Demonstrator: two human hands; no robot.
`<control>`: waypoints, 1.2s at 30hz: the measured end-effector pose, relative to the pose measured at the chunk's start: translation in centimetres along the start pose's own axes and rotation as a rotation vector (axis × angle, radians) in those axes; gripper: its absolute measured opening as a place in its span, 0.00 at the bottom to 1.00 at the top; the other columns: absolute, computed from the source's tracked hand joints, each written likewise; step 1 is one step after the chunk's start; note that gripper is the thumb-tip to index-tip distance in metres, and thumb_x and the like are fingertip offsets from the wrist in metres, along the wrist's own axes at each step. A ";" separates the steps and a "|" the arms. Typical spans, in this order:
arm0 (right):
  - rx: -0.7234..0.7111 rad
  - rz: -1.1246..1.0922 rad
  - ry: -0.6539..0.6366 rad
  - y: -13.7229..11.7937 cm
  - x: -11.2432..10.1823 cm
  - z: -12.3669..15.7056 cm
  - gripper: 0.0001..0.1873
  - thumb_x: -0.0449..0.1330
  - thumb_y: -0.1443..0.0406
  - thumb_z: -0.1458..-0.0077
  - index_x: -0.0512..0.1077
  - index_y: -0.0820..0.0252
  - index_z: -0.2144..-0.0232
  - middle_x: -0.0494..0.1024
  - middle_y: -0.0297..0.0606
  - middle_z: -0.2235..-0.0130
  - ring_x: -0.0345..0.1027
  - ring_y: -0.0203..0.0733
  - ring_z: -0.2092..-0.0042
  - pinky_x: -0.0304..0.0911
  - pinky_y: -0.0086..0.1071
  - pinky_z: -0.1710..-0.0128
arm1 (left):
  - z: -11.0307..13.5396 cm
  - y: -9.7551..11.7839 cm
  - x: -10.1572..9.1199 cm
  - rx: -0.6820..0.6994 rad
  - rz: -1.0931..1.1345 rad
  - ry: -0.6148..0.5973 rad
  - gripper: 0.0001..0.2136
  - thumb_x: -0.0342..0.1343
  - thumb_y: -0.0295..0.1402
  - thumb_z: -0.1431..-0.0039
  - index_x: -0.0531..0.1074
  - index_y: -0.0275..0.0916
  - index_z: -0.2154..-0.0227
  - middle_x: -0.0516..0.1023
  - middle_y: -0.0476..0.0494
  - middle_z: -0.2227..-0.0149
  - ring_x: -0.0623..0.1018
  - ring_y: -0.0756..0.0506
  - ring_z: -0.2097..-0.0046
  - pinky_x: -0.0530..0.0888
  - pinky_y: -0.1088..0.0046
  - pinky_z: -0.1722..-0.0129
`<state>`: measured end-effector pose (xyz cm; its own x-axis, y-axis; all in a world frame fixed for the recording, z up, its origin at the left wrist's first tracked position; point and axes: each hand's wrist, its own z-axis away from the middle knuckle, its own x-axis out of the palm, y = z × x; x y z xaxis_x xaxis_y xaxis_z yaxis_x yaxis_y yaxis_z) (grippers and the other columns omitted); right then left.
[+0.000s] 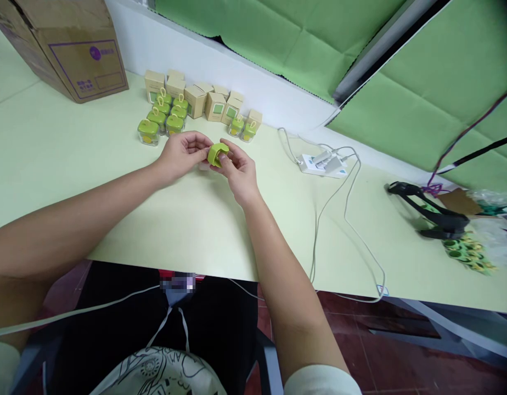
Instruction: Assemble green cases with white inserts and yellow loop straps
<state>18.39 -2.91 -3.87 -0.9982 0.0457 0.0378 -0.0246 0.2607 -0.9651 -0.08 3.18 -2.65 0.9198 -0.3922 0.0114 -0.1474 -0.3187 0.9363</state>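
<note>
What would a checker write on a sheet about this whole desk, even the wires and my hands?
Surface: pale green tabletop.
Things: green piece between both hands; green-lidded jars in two groups beyond them, near small cartons.
Clutter: black frame-like object at the right, beside green-and-yellow pieces; large cardboard box at the far left.
Hands: left hand holds the piece by its fingertips; right hand grips it, thumb over its opening.
Cables: white cables run from the power strip to the front edge.
Surroundings: white wall, green cloth.

There's a printed cardboard carton (83, 68) by the white wall (148, 46); farther along, a power strip (311, 167) trails white cables (384, 272).
</note>
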 end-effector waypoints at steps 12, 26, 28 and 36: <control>0.039 -0.047 -0.030 -0.5 0.4 0.2 0.34 0.77 0.36 0.51 0.78 0.48 0.53 0.86 0.37 0.51 0.85 0.50 0.47 0.84 0.50 0.42 | 0.1 0.4 0.2 -0.068 0.024 -0.003 0.12 0.76 0.34 0.46 0.78 0.39 0.64 0.85 0.46 0.64 0.83 0.47 0.65 0.83 0.66 0.58; 0.065 -0.059 -0.030 -1.6 1.1 0.9 0.29 0.76 0.38 0.47 0.78 0.48 0.55 0.85 0.36 0.51 0.83 0.45 0.51 0.85 0.48 0.45 | -0.1 0.6 0.0 -0.085 -0.043 -0.049 0.13 0.74 0.41 0.41 0.77 0.42 0.65 0.83 0.46 0.67 0.85 0.41 0.62 0.84 0.55 0.52; 0.083 -0.054 -0.013 -1.8 1.2 0.9 0.31 0.77 0.38 0.49 0.77 0.49 0.55 0.85 0.36 0.53 0.83 0.45 0.52 0.85 0.46 0.46 | -0.1 0.6 0.1 -0.088 -0.019 -0.050 0.15 0.76 0.42 0.43 0.77 0.42 0.65 0.83 0.46 0.67 0.84 0.43 0.64 0.85 0.57 0.56; 0.141 -0.032 0.092 -2.0 0.9 0.5 0.28 0.76 0.39 0.45 0.75 0.51 0.59 0.84 0.33 0.60 0.82 0.39 0.61 0.85 0.41 0.52 | 0.3 -0.1 0.0 -0.023 -0.022 -0.017 0.12 0.70 0.35 0.44 0.79 0.42 0.57 0.86 0.41 0.55 0.84 0.44 0.57 0.84 0.62 0.56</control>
<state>17.51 -3.86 -2.05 -0.9879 0.1292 0.0861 -0.0698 0.1253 -0.9897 -0.14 2.94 -2.89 0.9162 -0.4004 -0.0152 -0.1187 -0.3074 0.9442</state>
